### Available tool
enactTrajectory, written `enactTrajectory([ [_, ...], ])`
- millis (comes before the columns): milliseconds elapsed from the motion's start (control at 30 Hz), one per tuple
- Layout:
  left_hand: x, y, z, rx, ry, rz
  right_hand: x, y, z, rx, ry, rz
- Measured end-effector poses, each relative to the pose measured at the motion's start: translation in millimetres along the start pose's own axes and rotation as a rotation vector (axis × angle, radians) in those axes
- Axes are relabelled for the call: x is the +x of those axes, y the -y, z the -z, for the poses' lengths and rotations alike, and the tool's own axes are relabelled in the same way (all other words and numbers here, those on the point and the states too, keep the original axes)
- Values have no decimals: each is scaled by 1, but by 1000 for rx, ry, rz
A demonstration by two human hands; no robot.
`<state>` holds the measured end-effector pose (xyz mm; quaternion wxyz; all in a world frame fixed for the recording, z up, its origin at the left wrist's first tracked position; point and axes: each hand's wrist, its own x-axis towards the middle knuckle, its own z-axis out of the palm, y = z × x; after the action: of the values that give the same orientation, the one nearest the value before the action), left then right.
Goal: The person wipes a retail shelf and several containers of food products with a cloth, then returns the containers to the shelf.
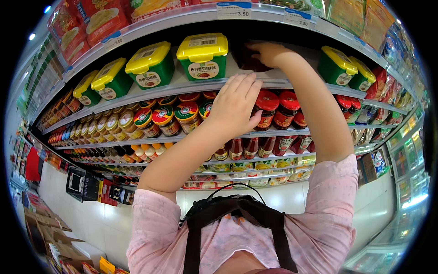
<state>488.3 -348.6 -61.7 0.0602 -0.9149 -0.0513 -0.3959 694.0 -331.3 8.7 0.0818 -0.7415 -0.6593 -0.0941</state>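
Note:
My left hand (pixel 238 99) lies against the front edge of the shelf (pixel 155 92), fingers stretched out and thumb apart, holding nothing. My right hand (pixel 269 55) reaches onto that shelf, its curled fingers closed at the upper right of a dark reddish-brown packet (pixel 250 60). Shadow blurs the packet, so its exact kind is unclear. Just left of it stands a green tub with a yellow lid (pixel 203 57). Another such tub (pixel 149 64) is further left. Red-lidded sauce jars (pixel 266 109) sit on the shelf below, right beside my left hand.
More green tubs (pixel 337 66) stand to the right on the same shelf. An upper shelf edge with price tags (pixel 234 11) overhangs my right hand. Lower shelves hold jars (pixel 166 119) and red sauce bottles (pixel 236 149). A black basket (pixel 83 183) is on the floor at left.

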Motion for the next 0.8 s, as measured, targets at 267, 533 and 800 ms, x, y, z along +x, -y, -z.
enactTrajectory([
  [267, 0, 0, -4, 23, -24, -18, -1, -72, -2, -292, 10, -362],
  [533, -1, 1, -5, 54, -22, -22, -37, -46, 28, -382, 165, -523],
  [800, -3, 1, -8, 61, -39, -27, -68, -10, 49, -443, 196, -348],
])
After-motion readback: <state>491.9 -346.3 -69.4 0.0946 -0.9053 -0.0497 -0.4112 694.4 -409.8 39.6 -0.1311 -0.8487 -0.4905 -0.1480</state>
